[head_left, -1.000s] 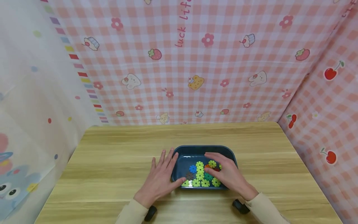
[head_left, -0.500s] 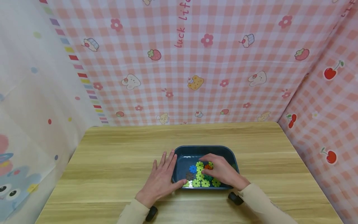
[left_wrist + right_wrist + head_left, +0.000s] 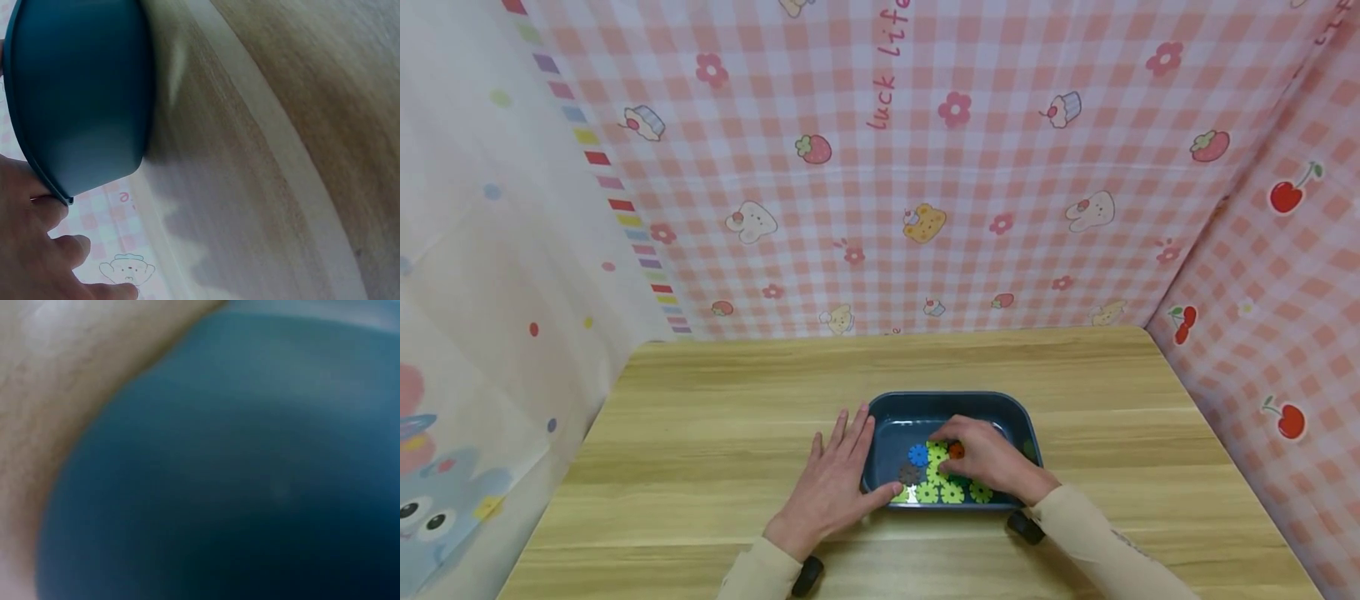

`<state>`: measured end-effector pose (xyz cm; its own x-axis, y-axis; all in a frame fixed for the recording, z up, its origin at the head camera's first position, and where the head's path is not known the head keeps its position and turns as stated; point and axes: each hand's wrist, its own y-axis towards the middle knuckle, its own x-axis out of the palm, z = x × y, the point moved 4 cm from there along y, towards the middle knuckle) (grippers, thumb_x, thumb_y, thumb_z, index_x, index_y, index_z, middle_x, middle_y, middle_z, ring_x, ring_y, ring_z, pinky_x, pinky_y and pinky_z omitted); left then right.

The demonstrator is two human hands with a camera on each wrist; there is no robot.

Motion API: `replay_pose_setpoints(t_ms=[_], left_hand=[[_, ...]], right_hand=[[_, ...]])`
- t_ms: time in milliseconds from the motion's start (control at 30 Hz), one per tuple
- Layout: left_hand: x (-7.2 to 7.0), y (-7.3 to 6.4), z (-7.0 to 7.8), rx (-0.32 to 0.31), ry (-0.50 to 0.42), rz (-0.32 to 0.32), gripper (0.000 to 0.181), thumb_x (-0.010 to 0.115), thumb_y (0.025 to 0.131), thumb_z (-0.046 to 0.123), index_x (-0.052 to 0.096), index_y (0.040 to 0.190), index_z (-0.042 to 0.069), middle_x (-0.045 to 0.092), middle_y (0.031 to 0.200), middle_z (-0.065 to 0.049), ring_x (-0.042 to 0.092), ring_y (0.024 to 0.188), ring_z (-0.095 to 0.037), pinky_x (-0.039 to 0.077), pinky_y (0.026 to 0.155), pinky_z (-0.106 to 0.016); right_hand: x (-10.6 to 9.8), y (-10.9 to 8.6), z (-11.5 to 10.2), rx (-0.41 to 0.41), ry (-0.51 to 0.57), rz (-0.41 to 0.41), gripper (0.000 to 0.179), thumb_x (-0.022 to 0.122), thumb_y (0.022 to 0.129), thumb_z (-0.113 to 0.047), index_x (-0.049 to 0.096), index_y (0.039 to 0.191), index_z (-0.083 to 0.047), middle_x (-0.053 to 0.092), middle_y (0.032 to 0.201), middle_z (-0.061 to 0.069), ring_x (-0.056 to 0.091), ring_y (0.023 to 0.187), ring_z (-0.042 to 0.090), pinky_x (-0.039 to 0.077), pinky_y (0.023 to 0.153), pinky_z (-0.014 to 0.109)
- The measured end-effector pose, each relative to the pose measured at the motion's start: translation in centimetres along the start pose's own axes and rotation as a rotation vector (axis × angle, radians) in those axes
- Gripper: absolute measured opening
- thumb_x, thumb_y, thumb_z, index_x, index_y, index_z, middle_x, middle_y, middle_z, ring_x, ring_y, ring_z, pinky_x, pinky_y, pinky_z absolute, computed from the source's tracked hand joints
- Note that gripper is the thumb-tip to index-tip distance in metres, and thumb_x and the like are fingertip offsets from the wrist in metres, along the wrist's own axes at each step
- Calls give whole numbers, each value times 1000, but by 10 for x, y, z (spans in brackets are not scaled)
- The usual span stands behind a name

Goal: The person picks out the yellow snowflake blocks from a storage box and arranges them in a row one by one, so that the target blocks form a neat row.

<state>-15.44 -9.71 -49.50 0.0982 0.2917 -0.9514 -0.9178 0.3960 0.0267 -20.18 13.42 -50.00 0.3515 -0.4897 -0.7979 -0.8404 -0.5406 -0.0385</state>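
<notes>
A dark blue tray (image 3: pixel 901 403) holds several flat, notched, snowflake-like plastic discs. Yellow-green discs (image 3: pixel 952 493) predominate, with a blue disc (image 3: pixel 918 454), a brown disc (image 3: pixel 910 474) and an orange one (image 3: pixel 956 450). My left hand (image 3: pixel 829 492) rests against the tray's left side, fingers straight, thumb over its near left corner. In the left wrist view, its fingers (image 3: pixel 72 250) lie by the rim. Inside the tray, my right hand (image 3: pixel 988 454) bends thumb and index finger over the column of yellow-green discs. Whether it pinches one is hidden.
The tray stands on a wood-grain table (image 3: pixel 715 417). Behind rises a pink checked cloth (image 3: pixel 865 175), with further cloth at both sides. The right wrist view shows mostly the tray's blurred blue wall (image 3: pixel 219 456).
My right hand has moved left within the tray, its thumb and index finger shifting from the orange disc to the yellow-green column. My left hand stays nearly still.
</notes>
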Motion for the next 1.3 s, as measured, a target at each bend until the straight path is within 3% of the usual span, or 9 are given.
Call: replay_pose_setpoints(t_ms=[200,467,767,1000,1300], left_hand=[[2,-2,0,-5,-12,-1,103,50,93,77,27,164,6,15,173,-7,14,158,-37,25,119,-71],[2,-3,-2,-3,-52,-58,120,57,83,84,20,165,6,8,174,-7,8,159,-35,24,120,-70],[4,-3,-1,-12,-69,-78,127,61,78,86,16,166,6,4,174,-10,6,159,-33,25,120,-67],[3,-2,-1,-14,-78,-69,127,58,79,87,15,166,6,2,174,-10,5,159,-31,24,121,-66],[2,-2,-2,-17,-76,-52,126,58,81,86,15,166,4,4,174,-12,7,159,-31,24,121,-66]], right_hand=[[2,-1,-2,-25,-53,-8,33,85,87,-15,77,118,-7,66,112,2,58,89,15,53,74,28],[4,-1,-1,-15,-81,-8,30,86,85,-16,78,114,-8,65,109,1,59,94,16,56,82,35],[5,-3,-3,-30,-153,-14,30,84,88,-21,76,115,-10,64,110,-1,55,90,12,54,78,34],[-6,-9,-8,26,-77,7,33,82,89,-22,75,120,-13,63,114,-2,55,96,14,54,85,36],[-25,-32,-33,-96,-72,118,33,78,93,-22,72,124,-13,61,119,-4,62,100,20,56,83,35]])
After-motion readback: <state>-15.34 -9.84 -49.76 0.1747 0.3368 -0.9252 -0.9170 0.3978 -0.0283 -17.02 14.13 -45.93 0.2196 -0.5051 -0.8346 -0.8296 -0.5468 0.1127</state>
